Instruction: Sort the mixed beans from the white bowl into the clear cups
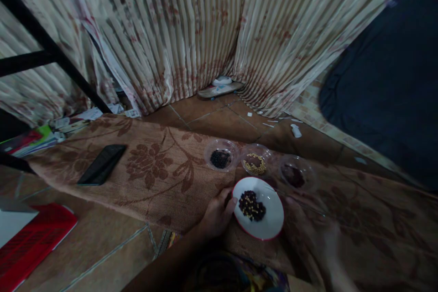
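My left hand (219,212) is closed on the left rim of a white bowl (273,210) with a red edge, its thumb over the rim. Dark beans mixed with yellow ones (252,206) lie in the bowl, which looks slightly tilted. My right hand (318,237), smeared by motion, is to the right of the bowl; a faint thin shape shows near its fingers, too blurred to name. Just beyond the bowl, three clear plastic cups stand in a row: one with black beans (220,159), one with yellow beans (253,164), one with dark reddish beans (293,176).
A patterned brown cloth (153,196) covers the long bench. A black phone (101,164) lies at its left. Papers (92,113) and a black metal frame (51,50) are at far left. Beyond lie a skateboard (219,91), white scraps on the tiles and striped curtains (191,32).
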A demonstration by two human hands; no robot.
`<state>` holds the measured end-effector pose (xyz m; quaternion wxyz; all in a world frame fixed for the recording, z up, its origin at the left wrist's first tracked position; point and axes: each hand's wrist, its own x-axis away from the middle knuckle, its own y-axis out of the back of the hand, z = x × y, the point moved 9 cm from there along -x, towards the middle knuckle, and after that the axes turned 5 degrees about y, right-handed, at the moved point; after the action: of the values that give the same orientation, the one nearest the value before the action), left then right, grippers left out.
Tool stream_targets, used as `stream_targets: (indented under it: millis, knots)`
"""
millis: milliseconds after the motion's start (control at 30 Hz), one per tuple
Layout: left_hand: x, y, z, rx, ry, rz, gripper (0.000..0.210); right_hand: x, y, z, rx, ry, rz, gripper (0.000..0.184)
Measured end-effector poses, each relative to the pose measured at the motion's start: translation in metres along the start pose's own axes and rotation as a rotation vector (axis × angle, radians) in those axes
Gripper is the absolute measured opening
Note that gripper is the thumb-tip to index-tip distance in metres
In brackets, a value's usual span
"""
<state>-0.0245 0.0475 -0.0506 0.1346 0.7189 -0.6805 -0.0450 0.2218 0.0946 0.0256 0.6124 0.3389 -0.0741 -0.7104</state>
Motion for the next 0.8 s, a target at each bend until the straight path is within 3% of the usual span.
stream_targets:
  millis: [100, 233, 400, 800]
  knots:
    - [0.0, 0.0, 0.0, -0.001, -0.01, -0.007, 0.034, 0.016, -0.004, -0.021, 0.034, -0.03, 0.106, 0.027]
    - [0.0, -0.002, 0.003, 0.009, -0.007, 0.006, 0.034, 0.026, -0.015, -0.027, 0.066, 0.0, 0.145, 0.026]
    - [0.0, -0.003, 0.006, -0.009, 0.007, 0.017, 0.037, 0.026, -0.028, -0.02, 0.113, 0.091, 0.16, 0.026]
    - [-0.001, -0.001, 0.003, -0.01, -0.012, -0.003, 0.036, 0.031, -0.031, -0.023, 0.17, 0.196, 0.14, 0.027]
